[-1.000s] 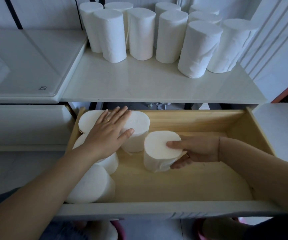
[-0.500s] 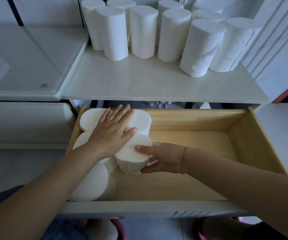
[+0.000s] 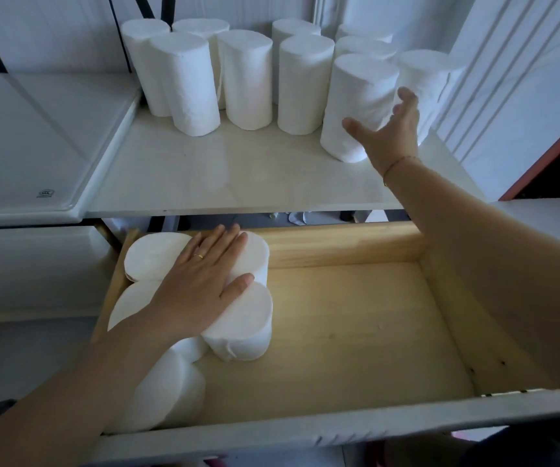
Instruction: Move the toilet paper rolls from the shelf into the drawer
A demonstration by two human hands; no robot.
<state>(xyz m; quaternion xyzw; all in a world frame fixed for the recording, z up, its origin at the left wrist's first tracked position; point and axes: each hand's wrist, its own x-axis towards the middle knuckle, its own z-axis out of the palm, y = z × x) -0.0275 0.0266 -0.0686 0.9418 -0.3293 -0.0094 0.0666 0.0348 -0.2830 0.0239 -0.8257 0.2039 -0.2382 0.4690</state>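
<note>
Rolls (image 3: 244, 325) of toilet paper stand on end in the left part of the open wooden drawer (image 3: 372, 332), five packed close together, touching one another from the back wall to the front rim. The left hand (image 3: 201, 284) lies flat on their tops with straight fingers, palm down, the thumb out over the gap between the two rolls on the right of the cluster; a ring (image 3: 199, 255) shows on one finger. It holds nothing. Above the drawer runs the white shelf (image 3: 238, 176), with a glossy white panel (image 3: 36, 146) beside it on the left. More upright rolls stand along the back of the shelf in a loose double row. The front roll (image 3: 356, 96) near the right end stands closest to the shelf edge. The right hand (image 3: 389, 133) is up at that roll, fingers spread and relaxed, the thumb in front of it and the fingers at its right side; whether it touches the paper cannot be told. A thin bracelet (image 3: 396, 163) circles that wrist.
</note>
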